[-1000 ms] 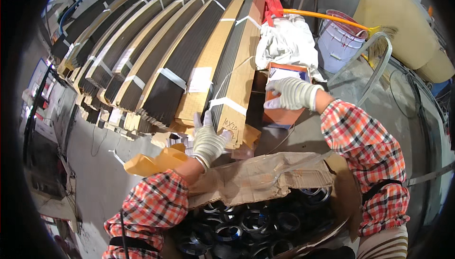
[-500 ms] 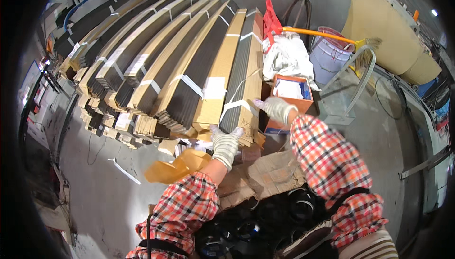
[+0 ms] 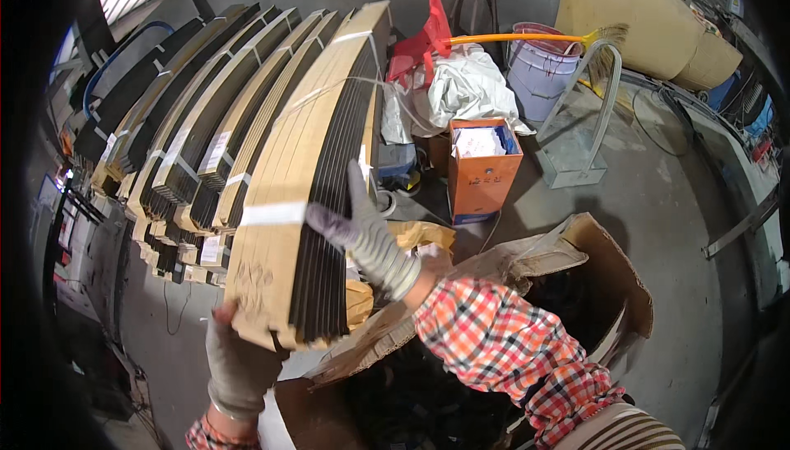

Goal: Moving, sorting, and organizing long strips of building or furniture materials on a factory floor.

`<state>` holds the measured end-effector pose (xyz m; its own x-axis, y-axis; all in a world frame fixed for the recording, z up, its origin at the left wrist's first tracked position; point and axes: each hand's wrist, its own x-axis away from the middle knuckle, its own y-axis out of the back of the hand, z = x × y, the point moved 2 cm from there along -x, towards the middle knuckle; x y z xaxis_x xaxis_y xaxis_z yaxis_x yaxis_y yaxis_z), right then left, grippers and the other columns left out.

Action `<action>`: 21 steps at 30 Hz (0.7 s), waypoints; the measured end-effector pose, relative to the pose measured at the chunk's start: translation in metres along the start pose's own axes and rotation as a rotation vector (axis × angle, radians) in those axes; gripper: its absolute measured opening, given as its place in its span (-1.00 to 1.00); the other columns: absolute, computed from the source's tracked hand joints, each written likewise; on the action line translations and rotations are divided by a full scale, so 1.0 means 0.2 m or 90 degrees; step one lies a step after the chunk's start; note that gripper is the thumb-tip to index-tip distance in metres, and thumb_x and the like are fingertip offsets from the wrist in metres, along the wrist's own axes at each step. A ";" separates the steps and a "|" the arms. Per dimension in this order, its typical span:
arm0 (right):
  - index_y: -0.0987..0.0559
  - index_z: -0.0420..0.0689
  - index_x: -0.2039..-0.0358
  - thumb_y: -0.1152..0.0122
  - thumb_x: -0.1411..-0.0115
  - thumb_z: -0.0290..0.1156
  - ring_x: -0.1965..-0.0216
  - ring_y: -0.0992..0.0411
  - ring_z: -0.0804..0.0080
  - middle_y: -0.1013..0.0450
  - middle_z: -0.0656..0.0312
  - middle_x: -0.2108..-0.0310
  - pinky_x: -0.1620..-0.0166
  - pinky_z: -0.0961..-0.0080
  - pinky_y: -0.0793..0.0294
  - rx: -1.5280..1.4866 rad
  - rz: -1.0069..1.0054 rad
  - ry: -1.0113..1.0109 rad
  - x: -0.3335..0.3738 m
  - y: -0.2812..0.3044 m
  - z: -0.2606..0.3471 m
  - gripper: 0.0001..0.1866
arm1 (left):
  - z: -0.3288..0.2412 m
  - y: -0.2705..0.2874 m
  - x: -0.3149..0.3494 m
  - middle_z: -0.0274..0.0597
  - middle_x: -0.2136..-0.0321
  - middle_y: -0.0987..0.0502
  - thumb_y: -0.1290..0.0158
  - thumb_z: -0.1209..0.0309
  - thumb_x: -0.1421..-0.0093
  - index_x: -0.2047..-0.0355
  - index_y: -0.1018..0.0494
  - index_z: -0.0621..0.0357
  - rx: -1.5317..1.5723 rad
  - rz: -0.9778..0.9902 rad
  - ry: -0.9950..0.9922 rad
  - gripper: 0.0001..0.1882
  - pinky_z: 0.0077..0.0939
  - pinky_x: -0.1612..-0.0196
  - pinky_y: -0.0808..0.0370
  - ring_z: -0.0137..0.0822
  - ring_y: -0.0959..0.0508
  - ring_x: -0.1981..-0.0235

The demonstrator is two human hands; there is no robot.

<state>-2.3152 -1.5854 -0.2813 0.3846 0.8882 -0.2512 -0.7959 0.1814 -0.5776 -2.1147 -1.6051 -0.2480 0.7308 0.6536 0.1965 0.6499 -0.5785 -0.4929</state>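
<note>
A long bundle of stacked dark strips with tan cardboard-like faces [image 3: 267, 178], bound by white bands, is tilted up toward me. My left hand [image 3: 239, 364], in a pale knit glove with darkened fingertips, is closed around the bundle's near lower end; part of its fingers is hidden underneath. Beside the bundle's dark ridged side is my gloved right hand [image 3: 366, 240], open with fingers spread. One finger reaches the white band [image 3: 274, 214], though I cannot tell how firmly it presses. A loose thin strap curves over the bundle's upper part.
Similar bundles [image 3: 193, 158] lie stacked at the left. An open cardboard box [image 3: 625, 273] with dark contents is just below my hands. Farther right stand an orange box [image 3: 485, 177], a pale bucket [image 3: 539, 80], a metal-handled stand [image 3: 576, 172] and a yellow-handled broom [image 3: 518, 38].
The bundle's near end has come up and toward me, off the stack. My left hand has moved down-left to its end; my right hand has shifted left to its side.
</note>
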 end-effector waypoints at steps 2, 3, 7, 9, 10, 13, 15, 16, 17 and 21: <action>0.39 -0.39 -0.20 -0.35 0.34 0.29 -0.22 0.03 0.08 0.06 -0.25 -0.17 -0.22 0.34 -0.01 0.150 -0.057 0.050 -0.03 0.07 -0.12 0.46 | 0.08 0.02 0.06 -0.12 -0.07 -0.28 0.14 -0.08 -0.10 -0.16 -0.11 0.12 -0.040 -0.040 -0.047 -0.27 -0.16 -0.08 -0.28 -0.15 -0.33 -0.05; 0.37 -0.39 -0.20 -0.34 0.37 0.32 -0.25 0.17 0.06 0.15 -0.24 -0.19 -0.25 0.33 0.16 0.182 -0.042 0.076 -0.03 0.05 -0.14 0.49 | 0.11 0.05 0.09 -0.11 -0.07 -0.28 0.11 -0.07 -0.08 -0.16 -0.11 0.12 -0.028 -0.067 -0.052 -0.26 -0.18 -0.08 -0.29 -0.15 -0.34 -0.04; 0.37 -0.34 -0.22 -0.35 0.38 0.32 -0.24 0.15 0.09 0.16 -0.17 -0.20 -0.24 0.36 0.12 0.104 0.054 0.049 -0.02 -0.11 -0.08 0.49 | 0.16 0.11 0.20 -0.12 -0.04 -0.30 0.12 -0.06 -0.07 -0.15 -0.10 0.17 0.003 -0.087 -0.076 -0.25 -0.20 -0.06 -0.30 -0.15 -0.34 -0.02; 0.37 -0.32 -0.22 -0.37 0.32 0.27 -0.19 0.01 0.14 0.03 -0.13 -0.17 -0.20 0.40 0.01 0.111 0.064 -0.017 -0.10 -0.12 -0.06 0.44 | 0.20 0.09 0.22 -0.14 -0.05 -0.26 -0.11 0.06 0.02 -0.17 -0.02 0.22 -0.027 -0.143 -0.060 -0.15 -0.30 -0.10 -0.26 -0.22 -0.32 -0.04; 0.38 -0.32 -0.22 -0.37 0.28 0.23 -0.16 -0.07 0.17 -0.04 -0.12 -0.14 -0.19 0.43 -0.03 0.081 0.074 -0.076 -0.16 -0.15 -0.08 0.42 | 0.25 0.11 0.22 -0.16 -0.05 -0.26 -0.14 0.09 0.02 -0.16 -0.03 0.23 -0.096 -0.209 -0.077 -0.16 -0.33 -0.09 -0.27 -0.26 -0.32 -0.04; 0.26 -0.42 -0.20 -0.39 0.21 0.04 -0.11 -0.14 0.22 -0.13 -0.09 -0.10 -0.16 0.49 -0.09 0.100 0.074 -0.074 -0.14 -0.18 -0.02 0.28 | 0.31 0.17 0.23 -0.17 -0.04 -0.28 -0.21 0.10 0.07 -0.14 -0.06 0.24 -0.168 -0.127 0.018 -0.13 -0.38 -0.07 -0.29 -0.30 -0.30 -0.05; 0.14 -0.48 -0.19 -0.38 0.15 -0.16 -0.09 -0.18 0.28 -0.18 -0.05 -0.08 -0.14 0.52 -0.11 0.124 0.082 -0.086 -0.10 -0.22 0.02 0.12 | 0.18 0.09 0.22 -0.16 -0.04 -0.27 -0.22 0.09 0.08 -0.14 -0.06 0.23 -0.165 -0.062 0.096 -0.12 -0.37 -0.07 -0.29 -0.29 -0.29 -0.06; 0.14 -0.47 -0.19 -0.35 0.12 -0.21 -0.10 -0.16 0.31 -0.18 -0.02 -0.08 -0.15 0.52 -0.10 0.063 0.109 -0.124 -0.07 -0.28 0.13 0.08 | 0.09 0.01 0.22 -0.14 -0.03 -0.28 -0.23 0.08 0.10 -0.14 -0.06 0.25 -0.093 -0.051 0.059 -0.10 -0.36 -0.07 -0.29 -0.27 -0.30 -0.06; 0.13 -0.45 -0.20 -0.34 0.12 -0.23 -0.11 -0.14 0.34 -0.16 0.00 -0.10 -0.16 0.53 -0.09 0.048 0.100 -0.176 -0.03 -0.30 0.16 0.07 | 0.00 -0.07 0.21 -0.13 -0.02 -0.29 -0.24 0.07 0.12 -0.13 -0.06 0.26 -0.024 -0.044 0.018 -0.09 -0.36 -0.06 -0.30 -0.25 -0.32 -0.06; 0.14 -0.32 -0.24 -0.36 0.12 -0.24 -0.17 -0.04 0.39 -0.07 0.08 -0.16 -0.18 0.55 -0.03 0.056 0.098 -0.310 0.16 -0.44 0.25 0.08 | -0.21 -0.02 0.12 -0.24 0.17 -0.39 -0.18 0.03 0.12 -0.06 -0.18 0.24 -0.024 -0.209 0.106 -0.19 -0.47 0.08 -0.35 -0.37 -0.39 0.17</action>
<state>-2.2561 -1.5524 -0.1999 0.0145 0.9972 0.0739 -0.8705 0.0490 -0.4898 -2.0899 -1.6075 -0.2055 0.5040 0.7209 0.4757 0.8604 -0.3706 -0.3499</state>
